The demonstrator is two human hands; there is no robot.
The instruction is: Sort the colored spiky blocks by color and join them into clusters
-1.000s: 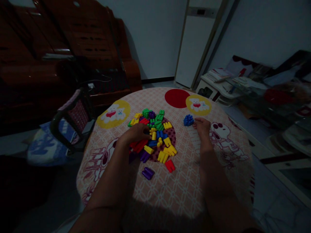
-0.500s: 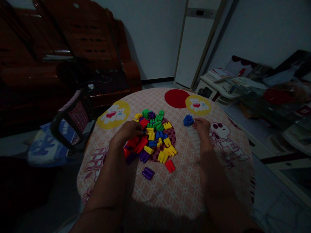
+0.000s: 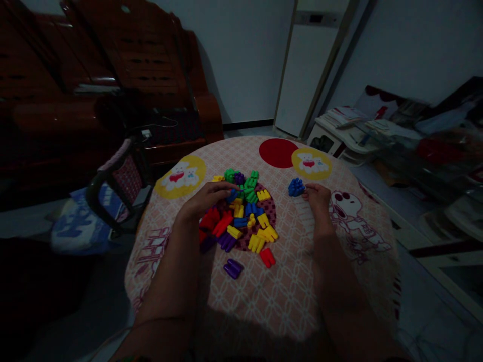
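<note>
At table (image 3: 271, 301), left fingers (image 3: 223, 186) tight on blue block (image 3: 232, 196) (right fingers (image 3: 311, 187) on blue cluster (image 3: 295, 187))

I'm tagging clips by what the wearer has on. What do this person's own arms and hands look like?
The left hand and right hand are ungloved. The forearms are bare, with no sleeve, watch or bracelet to be seen. The light is too dim to tell whether there are rings or small markings.
</note>
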